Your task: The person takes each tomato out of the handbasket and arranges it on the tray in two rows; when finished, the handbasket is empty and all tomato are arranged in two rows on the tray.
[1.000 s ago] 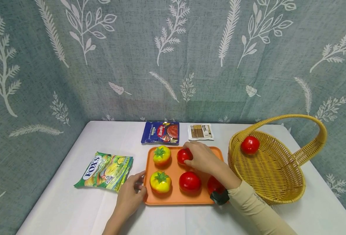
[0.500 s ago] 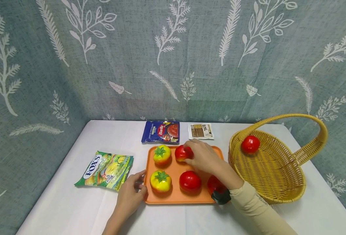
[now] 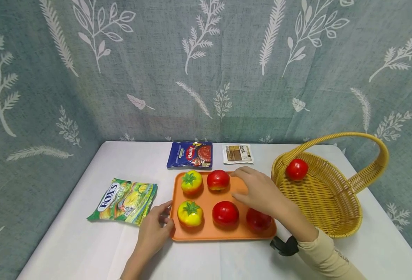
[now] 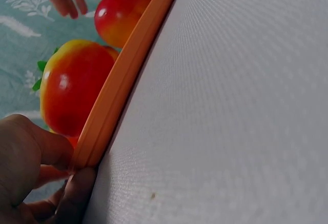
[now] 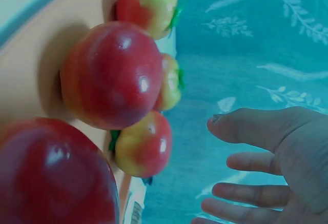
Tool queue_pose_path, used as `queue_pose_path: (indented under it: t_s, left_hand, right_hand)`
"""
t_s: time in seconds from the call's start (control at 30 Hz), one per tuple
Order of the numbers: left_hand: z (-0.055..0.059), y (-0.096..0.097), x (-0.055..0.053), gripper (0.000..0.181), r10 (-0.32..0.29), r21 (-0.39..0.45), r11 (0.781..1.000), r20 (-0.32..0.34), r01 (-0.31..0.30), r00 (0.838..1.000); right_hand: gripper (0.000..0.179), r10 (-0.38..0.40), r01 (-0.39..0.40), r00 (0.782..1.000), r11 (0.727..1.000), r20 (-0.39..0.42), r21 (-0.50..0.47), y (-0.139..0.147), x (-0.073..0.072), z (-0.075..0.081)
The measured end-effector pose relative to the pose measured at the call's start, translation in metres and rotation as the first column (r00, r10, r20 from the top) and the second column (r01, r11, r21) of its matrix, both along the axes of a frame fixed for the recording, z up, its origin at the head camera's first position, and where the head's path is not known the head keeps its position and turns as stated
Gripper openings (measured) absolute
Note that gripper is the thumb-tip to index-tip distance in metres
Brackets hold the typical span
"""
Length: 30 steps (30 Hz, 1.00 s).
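Observation:
My left hand [image 3: 154,228] holds the left edge of an orange tray [image 3: 223,235]; in the left wrist view its thumb and fingers pinch the rim. Two yellow-and-red, tomato-like toy fruits [image 3: 190,214] with green leaves up stand in the tray's left column. Red tomato-like fruits lie in the middle and at the front right, their red sides up. My right hand [image 3: 260,191] hovers over the tray's back right, fingers spread and holding nothing, just right of the back middle red fruit [image 3: 218,180]. In the right wrist view the fingers [image 5: 246,126] are apart from every fruit.
A wicker basket [image 3: 354,229] with a tall handle stands at the right, one red fruit [image 3: 297,169] inside. Behind the tray lie a blue Barilla pouch [image 3: 190,154] and a small brown-and-white packet [image 3: 238,154]. Green Fox's candy bags [image 3: 125,202] lie at the left.
My right hand has let go of the back middle red fruit and drawn back to the right. That fruit has shifted slightly left and turned. My left hand stays at the tray's edge.

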<state>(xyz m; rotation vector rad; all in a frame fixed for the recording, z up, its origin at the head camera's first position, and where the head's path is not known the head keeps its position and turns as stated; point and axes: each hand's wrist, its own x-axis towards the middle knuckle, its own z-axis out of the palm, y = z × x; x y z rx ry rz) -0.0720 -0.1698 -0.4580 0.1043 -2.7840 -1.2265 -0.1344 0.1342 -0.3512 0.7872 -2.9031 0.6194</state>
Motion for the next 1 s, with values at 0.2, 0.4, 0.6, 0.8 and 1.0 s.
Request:
queue_pose_path:
  t_s: [0.2,0.4,0.6,0.8,1.0]
  left_hand:
    - [-0.001,0.001,0.0,0.055,-0.003,-0.006,1.0,-0.004,0.003,1.0]
    - [-0.001,0.002,0.0,0.056,0.001,-0.007,1.0,0.003,-0.001,1.0]
    - [-0.001,0.001,-0.001,0.056,0.0,-0.006,1.0,-0.007,0.0,1.0]
    - [-0.003,0.002,-0.002,0.056,-0.002,-0.002,1.0,-0.008,0.002,1.0]
    - [-0.002,0.002,-0.001,0.056,0.002,-0.01,1.0,-0.022,-0.002,1.0]
  right_hand:
    - [0.05,0.008,-0.01,0.999,0.999,-0.051,-0.046,0.022,0.018,0.008]
    - [0.052,-0.001,-0.003,0.998,0.998,-0.062,-0.064,0.044,0.031,0.017]
    - [0.049,0.002,-0.008,0.994,0.999,-0.11,-0.051,0.061,0.039,0.023]
    - [0.046,-0.012,0.009,0.995,1.0,-0.102,-0.027,0.078,0.046,0.028]
    - [0.047,-0.064,0.062,0.995,0.998,-0.082,-0.022,0.096,0.054,0.032]
